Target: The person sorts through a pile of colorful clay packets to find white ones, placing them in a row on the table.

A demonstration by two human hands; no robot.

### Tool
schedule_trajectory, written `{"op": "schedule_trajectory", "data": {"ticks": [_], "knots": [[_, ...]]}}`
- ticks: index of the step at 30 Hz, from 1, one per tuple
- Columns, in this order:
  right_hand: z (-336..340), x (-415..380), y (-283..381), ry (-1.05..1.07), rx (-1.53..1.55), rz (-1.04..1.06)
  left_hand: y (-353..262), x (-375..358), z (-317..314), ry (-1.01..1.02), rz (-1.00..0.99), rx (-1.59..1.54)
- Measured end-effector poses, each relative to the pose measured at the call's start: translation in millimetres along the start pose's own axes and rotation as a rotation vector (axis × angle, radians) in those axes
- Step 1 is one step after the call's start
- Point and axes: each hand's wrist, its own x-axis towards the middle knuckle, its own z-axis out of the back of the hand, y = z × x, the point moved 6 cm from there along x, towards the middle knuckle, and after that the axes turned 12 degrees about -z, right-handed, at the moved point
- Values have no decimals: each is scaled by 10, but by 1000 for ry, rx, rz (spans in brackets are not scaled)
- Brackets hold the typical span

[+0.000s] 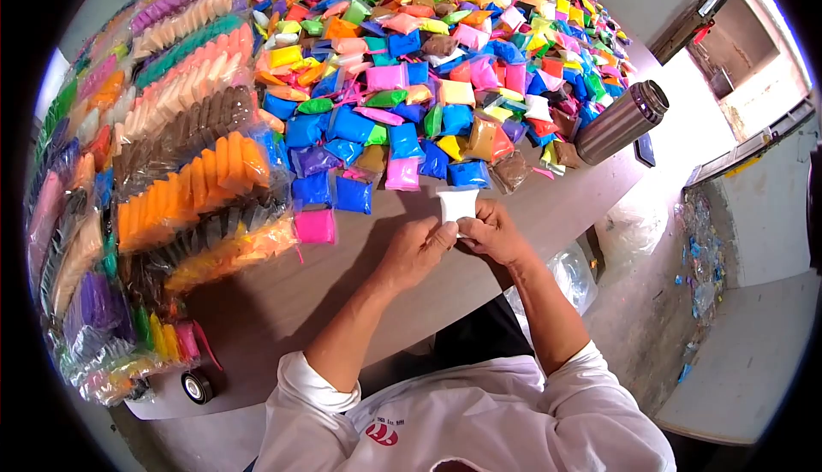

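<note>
Both my hands meet over the brown table [282,292], pinching one small white packet [456,204] by its lower edge. My left hand [417,249] grips its lower left corner and my right hand [491,231] grips its lower right. Just beyond the packet lies a big heap of small coloured packets [428,70], blue, pink, yellow, green and brown. A single pink packet [315,225] lies apart on the table, left of my hands.
Clear bags of sorted packets in rows, orange [193,185], brown and peach, are stacked along the left. A steel flask [621,121] lies at the table's right edge. A tape roll [197,385] sits near the front left corner. Littered floor lies right.
</note>
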Motion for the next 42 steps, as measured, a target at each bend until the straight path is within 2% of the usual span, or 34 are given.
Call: {"op": "schedule_trajectory", "data": {"ticks": [4, 8, 11, 13, 16, 19, 22, 28, 32, 34, 36, 39, 42], "knots": [[-99, -16, 132, 114, -91, -46, -56, -6, 48, -21, 38, -8], [-201, -43, 152, 114, -42, -72, -60, -12, 89, -99, 124, -186], [-211, -5, 35, 24, 17, 40, -132, -4, 94, -144, 126, -228], [-109, 5, 27, -164, 228, 182, -159, 10, 105, -168, 87, -240], [-95, -18, 84, -156, 303, 178, -62, 12, 79, -67, 61, -179], [8, -32, 27, -116, 226, 108, -58, 10, 83, -54, 51, -75], [6, -3, 0, -160, 68, 165, -118, 8, 108, -101, 62, -217], [-13, -19, 33, -129, 297, 222, -74, 10, 75, -54, 84, -192], [-138, -49, 90, -176, 81, 161, -72, 1, 96, -163, 96, -259], [-98, -29, 47, -178, 119, 164, -54, -3, 110, -189, 113, -293], [-65, -30, 17, -180, 157, 165, -19, -8, 78, -99, 130, -232], [-36, -34, -6, -166, 210, 177, -35, -3, 71, -78, 123, -167], [-35, -26, -8, -125, 233, 223, -91, 8, 69, -105, 124, -176]]}}
